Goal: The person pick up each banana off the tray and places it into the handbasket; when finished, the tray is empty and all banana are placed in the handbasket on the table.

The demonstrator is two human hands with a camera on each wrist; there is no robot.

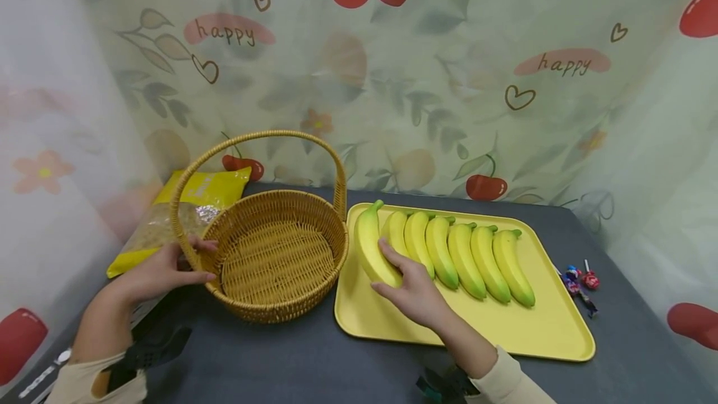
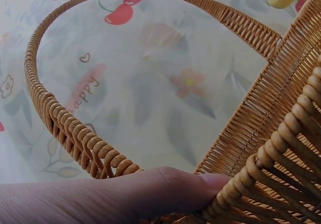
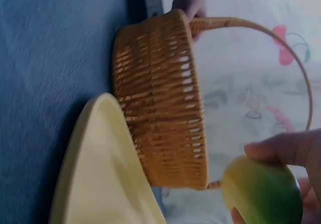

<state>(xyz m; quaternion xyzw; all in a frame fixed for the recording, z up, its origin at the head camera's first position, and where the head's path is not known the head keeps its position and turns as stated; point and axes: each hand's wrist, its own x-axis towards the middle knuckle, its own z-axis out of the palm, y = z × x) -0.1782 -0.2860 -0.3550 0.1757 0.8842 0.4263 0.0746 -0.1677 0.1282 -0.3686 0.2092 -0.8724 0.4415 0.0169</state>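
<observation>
Both hands busy: left hand grips basket rim, basket empty. Right hand curls round first banana on tray; six others untouched. Nothing moved over yet.

The basket is showing rough woven wicker, matt. The tray is looking like smooth yellow plastic, the bananas smooth and slightly glossy. The far-left bag is gleaming as crinkly plastic film; the tabletop is looking matt grey.
</observation>
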